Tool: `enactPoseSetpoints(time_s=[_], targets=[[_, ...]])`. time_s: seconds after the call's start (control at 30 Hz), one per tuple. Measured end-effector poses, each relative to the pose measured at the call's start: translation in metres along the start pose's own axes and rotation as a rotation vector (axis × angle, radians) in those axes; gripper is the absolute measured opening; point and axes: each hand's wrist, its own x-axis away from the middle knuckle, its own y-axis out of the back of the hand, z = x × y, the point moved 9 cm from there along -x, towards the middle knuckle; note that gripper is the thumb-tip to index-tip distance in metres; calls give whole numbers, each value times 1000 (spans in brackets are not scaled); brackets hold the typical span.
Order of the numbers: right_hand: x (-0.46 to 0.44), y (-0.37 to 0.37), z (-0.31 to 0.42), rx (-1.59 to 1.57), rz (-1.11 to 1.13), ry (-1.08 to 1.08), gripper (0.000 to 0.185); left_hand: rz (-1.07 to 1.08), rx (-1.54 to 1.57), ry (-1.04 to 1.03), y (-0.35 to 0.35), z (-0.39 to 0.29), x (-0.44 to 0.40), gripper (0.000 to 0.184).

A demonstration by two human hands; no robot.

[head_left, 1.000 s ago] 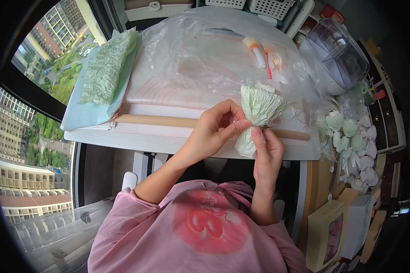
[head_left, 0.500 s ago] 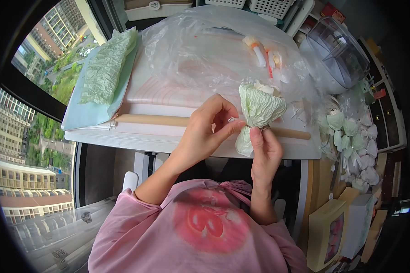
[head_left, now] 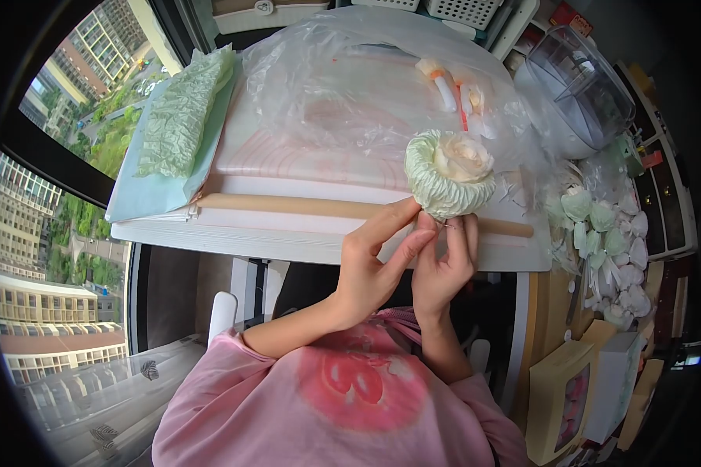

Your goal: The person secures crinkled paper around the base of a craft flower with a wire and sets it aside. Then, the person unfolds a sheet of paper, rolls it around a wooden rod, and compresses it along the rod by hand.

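A pleated pale green paper flower [head_left: 448, 185] with a cream, petal-like centre is held upright above the table's front edge. My right hand [head_left: 446, 268] pinches it from below, at the gathered base. From the left, my left hand [head_left: 378, 261] reaches to the same base, its fingertips pressed against the underside of the green paper. The lower end of the flower is hidden by my fingers. Behind the hands a long tan rod [head_left: 288, 205] lies along the front of the table [head_left: 210, 240].
Crinkled green paper [head_left: 181, 117] rests on blue sheets [head_left: 121, 187] at the left. Clear plastic [head_left: 304, 78] covers the back, with small orange and white pieces [head_left: 444, 89] there. At the right are a clear bin [head_left: 576, 93], bundled flowers [head_left: 600, 226] and a windowed box [head_left: 561, 397].
The flower has tipped up so its cream centre now shows, and its lower green part is out of sight. My left hand has moved right and closer to my right hand.
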Motion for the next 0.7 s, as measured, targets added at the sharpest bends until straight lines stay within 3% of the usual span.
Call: enactPoseSetpoints(time_s=[0.03,0.1,0.27,0.37,0.57,0.7], targets=[[1,0,1,-1,1,-1,28,-1,-1,1,1,0,0,23],[6,-4,7,-73,60,25,34,-2,371,167,4,14,-1,25],[7,-8,17,-166,148,17,41,46,385,206,9,12,-6,20],[8,-10,23,-20,173,72,41,29,390,274,10,23,-3,20],[3,-14,23,-14,211,67,37,47,666,352,9,40,-4,24],[3,0,25,-115,25,137,32,47,701,381,9,37,-7,26]])
